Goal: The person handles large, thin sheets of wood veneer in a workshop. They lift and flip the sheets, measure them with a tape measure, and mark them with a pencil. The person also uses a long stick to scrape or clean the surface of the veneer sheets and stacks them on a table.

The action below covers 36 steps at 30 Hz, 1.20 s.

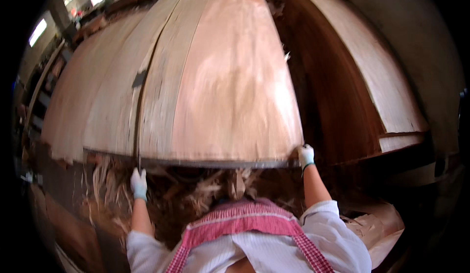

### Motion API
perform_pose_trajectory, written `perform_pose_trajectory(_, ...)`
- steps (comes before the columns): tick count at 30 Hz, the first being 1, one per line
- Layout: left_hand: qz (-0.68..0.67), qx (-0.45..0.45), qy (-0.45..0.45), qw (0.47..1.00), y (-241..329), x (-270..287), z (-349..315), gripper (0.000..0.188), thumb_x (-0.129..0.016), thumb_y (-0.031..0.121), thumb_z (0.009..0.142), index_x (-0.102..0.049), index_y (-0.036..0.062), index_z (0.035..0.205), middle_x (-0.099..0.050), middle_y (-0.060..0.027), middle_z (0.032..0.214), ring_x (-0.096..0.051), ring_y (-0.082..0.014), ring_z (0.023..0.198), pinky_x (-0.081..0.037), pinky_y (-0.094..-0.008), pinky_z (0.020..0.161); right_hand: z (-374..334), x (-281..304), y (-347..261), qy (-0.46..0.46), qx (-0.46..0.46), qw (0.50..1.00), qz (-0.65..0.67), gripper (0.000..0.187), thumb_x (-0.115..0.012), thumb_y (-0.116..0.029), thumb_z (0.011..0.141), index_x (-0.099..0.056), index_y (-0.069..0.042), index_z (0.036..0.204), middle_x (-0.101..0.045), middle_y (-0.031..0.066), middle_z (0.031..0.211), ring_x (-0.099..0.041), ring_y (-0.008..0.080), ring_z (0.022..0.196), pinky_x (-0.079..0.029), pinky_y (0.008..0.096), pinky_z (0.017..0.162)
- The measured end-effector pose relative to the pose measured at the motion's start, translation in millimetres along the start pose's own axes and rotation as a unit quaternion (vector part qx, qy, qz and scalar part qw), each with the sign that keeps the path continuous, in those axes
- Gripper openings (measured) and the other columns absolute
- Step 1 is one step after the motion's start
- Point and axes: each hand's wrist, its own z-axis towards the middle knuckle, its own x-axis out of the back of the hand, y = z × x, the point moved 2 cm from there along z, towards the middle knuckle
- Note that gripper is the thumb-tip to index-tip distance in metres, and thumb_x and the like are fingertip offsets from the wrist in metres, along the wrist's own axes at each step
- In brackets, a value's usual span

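Note:
Broad sheets of wood veneer [235, 77] lie in front of me, the middle one pinkish and smooth. My left hand [139, 182], in a white glove with a green cuff, is closed around the near end of a long thin dark strip [137, 126]. The strip runs away from me over the pale veneer, and a small dark grey patch [139, 79] sits on it. At the near right corner of the pinkish sheet, my right hand [306, 156], gloved the same way, is closed on the sheet's edge. Its fingertips are partly hidden.
Torn veneer scraps [200, 194] litter the floor below the stack's dark front edge [220, 165]. To the right stands another stack, reddish-brown with a pale sheet [377, 82] on top. Crumpled veneer pieces [379, 226] lie by my right elbow.

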Motion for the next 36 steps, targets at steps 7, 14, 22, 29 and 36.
perform_pose_trajectory(7,0.217,0.093,0.041,0.971,20,30,-6,0.044,-0.061,0.027,0.084,-0.051,0.0053,0.121,-0.057,-0.0212,0.120,-0.055,-0.0387,0.109,-0.043,-0.0459,0.091,-14,-5,-4,-0.015,0.014,0.999,0.048,0.013,-0.066,-0.013,0.080,-0.058,-0.005,0.074,-0.053,-0.0015,0.068,-0.043,0.0083,0.060,-0.038,0.0274,0.053)
perform_pose_trajectory(14,0.214,-0.162,0.128,0.955,148,-37,-17,0.035,-0.057,0.023,0.085,-0.056,0.0067,0.115,-0.056,-0.0143,0.121,-0.050,-0.0300,0.115,-0.032,-0.0453,0.103,-11,3,8,-0.015,-0.011,0.996,0.085,0.008,-0.062,-0.010,0.080,-0.060,-0.003,0.077,-0.053,-0.0036,0.068,-0.044,0.0076,0.061,-0.037,0.0252,0.055)
perform_pose_trajectory(22,0.150,-0.219,0.025,0.964,215,-111,-20,0.040,-0.063,0.024,0.082,-0.055,0.0047,0.116,-0.054,-0.0167,0.118,-0.050,-0.0337,0.112,-0.039,-0.0447,0.097,-1,5,21,0.018,0.019,1.000,-0.014,0.015,-0.062,-0.013,0.080,-0.058,0.001,0.077,-0.058,0.0061,0.067,-0.050,0.0134,0.060,-0.041,0.0303,0.055)
perform_pose_trajectory(29,0.126,-0.200,-0.022,0.972,203,-101,-14,0.040,-0.063,0.018,0.082,-0.052,0.0024,0.118,-0.053,-0.0197,0.120,-0.050,-0.0374,0.110,-0.040,-0.0461,0.096,-29,50,24,0.099,0.015,0.986,-0.135,0.035,-0.070,-0.026,0.077,-0.058,0.002,0.095,-0.064,0.0157,0.081,-0.060,0.0260,0.075,-0.047,0.0363,0.071)
perform_pose_trajectory(36,0.040,-0.246,0.037,0.968,328,-104,-44,0.037,-0.060,0.012,0.085,-0.052,-0.0008,0.118,-0.052,-0.0193,0.123,-0.047,-0.0371,0.117,-0.037,-0.0457,0.100,-40,119,186,0.101,-0.111,0.984,-0.098,0.037,-0.050,-0.035,0.093,-0.062,0.000,0.096,-0.063,0.0227,0.081,-0.061,0.0372,0.079,-0.047,0.0408,0.072)
